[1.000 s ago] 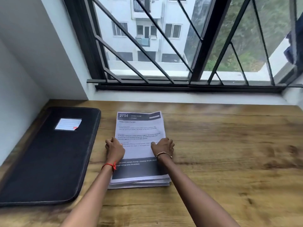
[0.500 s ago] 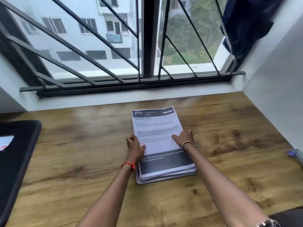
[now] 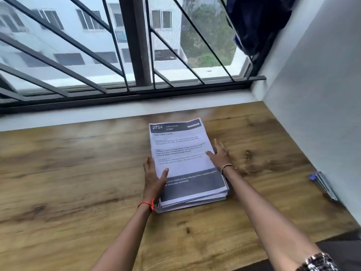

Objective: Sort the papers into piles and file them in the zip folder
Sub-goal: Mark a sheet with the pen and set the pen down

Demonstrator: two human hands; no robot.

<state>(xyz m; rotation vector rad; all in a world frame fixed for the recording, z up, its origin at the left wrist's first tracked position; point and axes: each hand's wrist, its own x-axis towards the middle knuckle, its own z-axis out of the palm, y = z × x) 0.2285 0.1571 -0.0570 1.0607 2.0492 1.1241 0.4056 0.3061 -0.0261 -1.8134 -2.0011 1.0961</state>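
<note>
A thick stack of printed papers (image 3: 181, 153) lies on the wooden table (image 3: 78, 173); its top sheet is headed "2754". My left hand (image 3: 153, 178) presses against the stack's left edge, fingers straight along the side and thumb resting on the top sheet. My right hand (image 3: 219, 155) lies against the right edge with fingers stretched out flat and thumb on the paper. The zip folder is outside the view.
A white wall (image 3: 322, 94) bounds the table on the right, with a blue pen (image 3: 322, 184) lying along its foot. The barred window (image 3: 136, 45) and its sill run along the back. A dark cloth (image 3: 254, 22) hangs at the upper right.
Both hands have slid the stack to the right, away from the black folder. The view swung right and the folder left the frame. Fingers of both hands are now straighter.
</note>
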